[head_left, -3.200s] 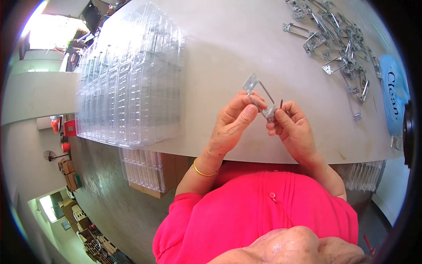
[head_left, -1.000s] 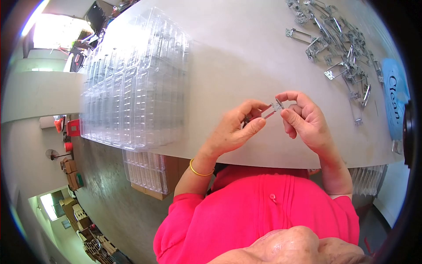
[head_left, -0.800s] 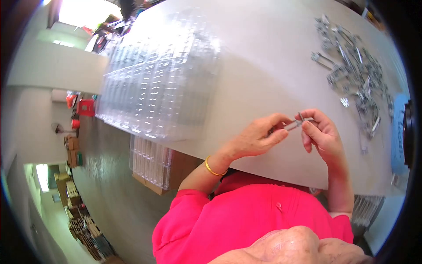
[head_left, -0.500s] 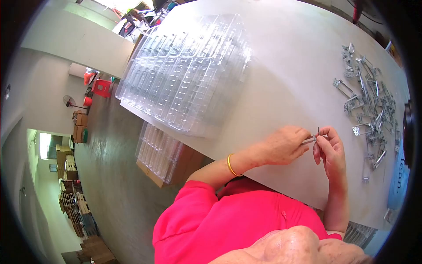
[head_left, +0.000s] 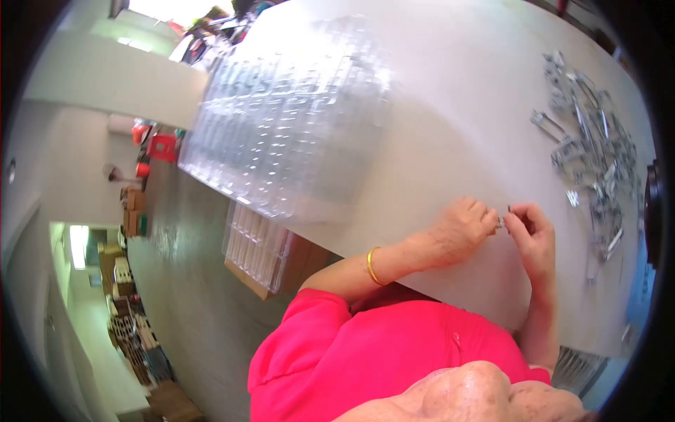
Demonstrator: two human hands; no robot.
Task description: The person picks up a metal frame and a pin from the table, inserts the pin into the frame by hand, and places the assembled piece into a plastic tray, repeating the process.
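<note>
Just over the near side of the white table point(head_left: 436, 162), my two hands meet around a small silvery metal part point(head_left: 500, 221). My left hand point(head_left: 460, 231), with a yellow bangle on its wrist, has its fingers curled closed on the part and hides most of it. From the other side, thumb and forefinger of my right hand point(head_left: 532, 235) pinch its end. A thin dark tip shows above the right fingertips. Farther right lies a loose heap of similar metal pieces point(head_left: 598, 158), several of them long and bar-shaped.
Stacked clear plastic trays point(head_left: 281, 126) cover the table's left side. Below the edge, more clear trays point(head_left: 256, 235) rest on a cardboard box point(head_left: 302, 264). A red stool point(head_left: 163, 148) stands on the floor at far left.
My hands stay together but have shifted their grip. The bar that stuck out between them is now mostly hidden by my left fingers. The whole view has shifted slightly.
</note>
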